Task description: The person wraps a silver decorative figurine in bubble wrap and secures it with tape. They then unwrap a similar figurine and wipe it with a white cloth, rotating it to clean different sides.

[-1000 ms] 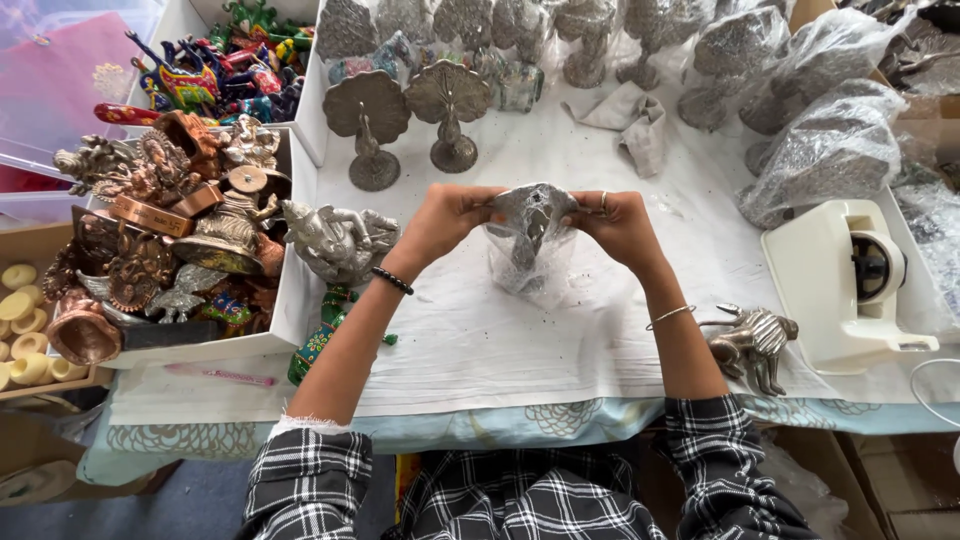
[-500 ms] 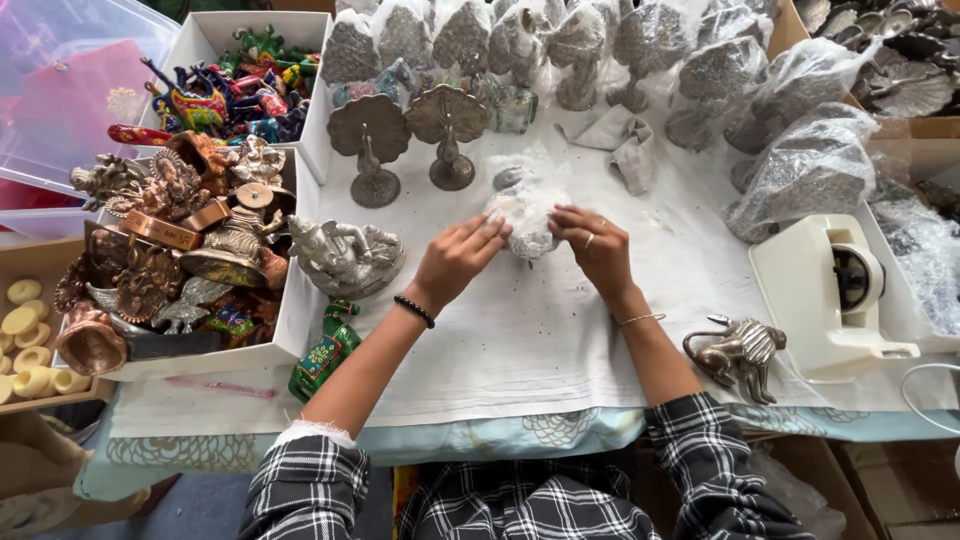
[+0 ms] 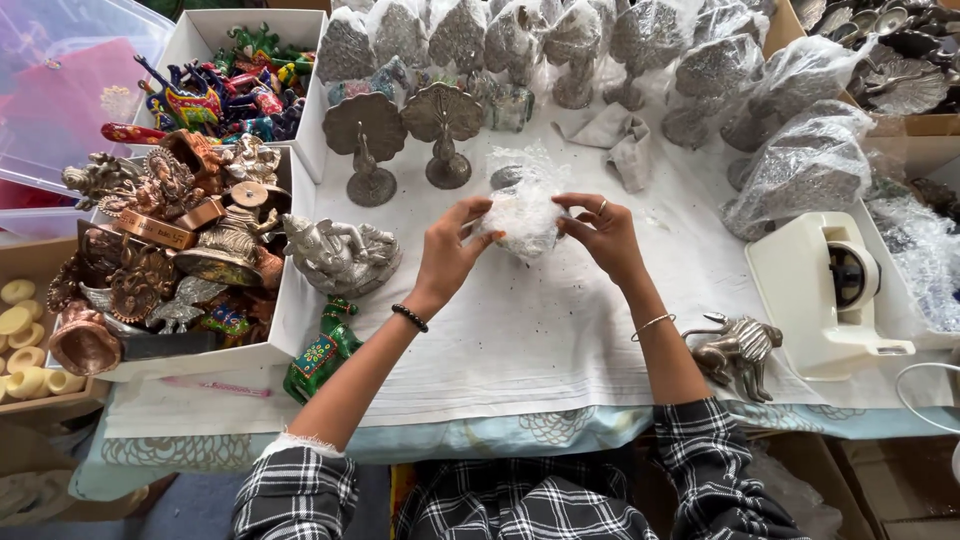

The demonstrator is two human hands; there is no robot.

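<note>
Just below the two peacock-fan stands [image 3: 405, 140], over the white cloth [image 3: 540, 330], you've got a bubble-wrapped figurine [image 3: 522, 208] between both hands. Your left hand [image 3: 452, 248] pinches the wrap's left edge w/ thumb and fingertips, a narrow grip; a black bead bracelet sits on that wrist. Your right hand [image 3: 600, 232] pinches the right edge the same way, ring on one finger, thin bangle on the wrist. The bundle is lifted a bit off the cloth; can't tell what's inside, the wrap blurs it.

Left of the bundle, near your left hand, a silver seated idol [image 3: 340, 255] leans vs. the white box of brass figures [image 3: 170, 260]. Below that idol, at the cloth's edge, lies a green painted elephant [image 3: 322, 352]. Beyond the box, farther from you, another white box holds coloured toy figures [image 3: 215, 95].

Right of the bundle, well apart, stands a cream tape dispenser [image 3: 830, 290]; just beside its near-left corner is a small metal lion [image 3: 738, 350], close to your right forearm. Behind the bundle, a row of wrapped silver pieces [image 3: 560, 40] runs along the far edge, w/ a crumpled grey cloth [image 3: 620, 140] in front of it. Far left of the bundle, yellow rolls [image 3: 25, 340] fill a tray.
</note>
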